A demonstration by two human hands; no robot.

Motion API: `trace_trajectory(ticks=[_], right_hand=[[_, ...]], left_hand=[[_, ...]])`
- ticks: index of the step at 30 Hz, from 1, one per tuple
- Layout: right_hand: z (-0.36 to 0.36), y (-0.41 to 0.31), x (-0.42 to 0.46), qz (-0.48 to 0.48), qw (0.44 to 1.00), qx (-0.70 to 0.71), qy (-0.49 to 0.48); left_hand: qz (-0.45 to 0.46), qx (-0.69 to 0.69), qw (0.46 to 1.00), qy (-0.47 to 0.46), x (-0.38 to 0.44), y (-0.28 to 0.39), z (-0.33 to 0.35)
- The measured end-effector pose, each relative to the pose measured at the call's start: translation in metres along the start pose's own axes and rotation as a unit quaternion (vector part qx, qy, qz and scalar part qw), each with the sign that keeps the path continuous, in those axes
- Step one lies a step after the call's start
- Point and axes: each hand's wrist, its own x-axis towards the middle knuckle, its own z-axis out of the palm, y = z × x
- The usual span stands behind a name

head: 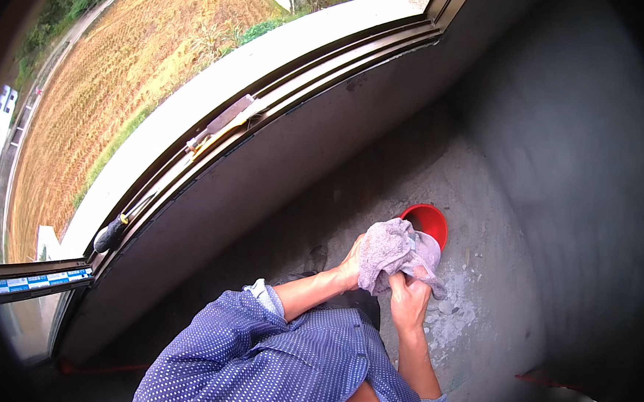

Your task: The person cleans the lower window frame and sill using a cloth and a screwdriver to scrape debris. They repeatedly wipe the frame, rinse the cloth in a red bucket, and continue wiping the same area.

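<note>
A crumpled greyish-purple cloth (383,253), towel-like in texture, is bunched between both hands in front of my body. My left hand (354,262) grips its left side, with most of the fingers hidden behind the folds. From below, my right hand (409,298) holds the lower edge, fingers curled into the fabric. Just beyond the cloth a red plastic bucket (434,223) stands on the floor, partly covered from view by it. What the bucket contains is too dark to tell.
Along the left runs a window frame (307,73) over a dark wall. A brush (224,123) and a screwdriver (112,232) with a black handle lie in its track. Pale debris (450,314) is scattered on the concrete floor (494,272). A grey wall (568,161) rises at right.
</note>
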Motion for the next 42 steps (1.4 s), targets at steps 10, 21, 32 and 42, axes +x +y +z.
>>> trace_trajectory(ticks=[10,21,32,42], right_hand=[[-0.003,-0.005,0.028,0.194,0.870,0.449,0.062],[-0.014,0.022,0.010,0.127,0.917,0.372,0.066],[0.015,0.039,-0.002,0.220,0.932,0.283,-0.059],[0.018,0.050,-0.006,0.243,0.933,0.262,-0.053]], left_hand=[[-0.071,-0.003,0.997,-0.030,-0.021,0.005,0.025],[0.020,-0.028,0.997,-0.071,-0.031,0.089,0.034],[0.429,0.535,0.719,-0.111,-0.014,0.345,0.076],[0.325,0.846,0.317,0.279,0.085,0.358,0.027]])
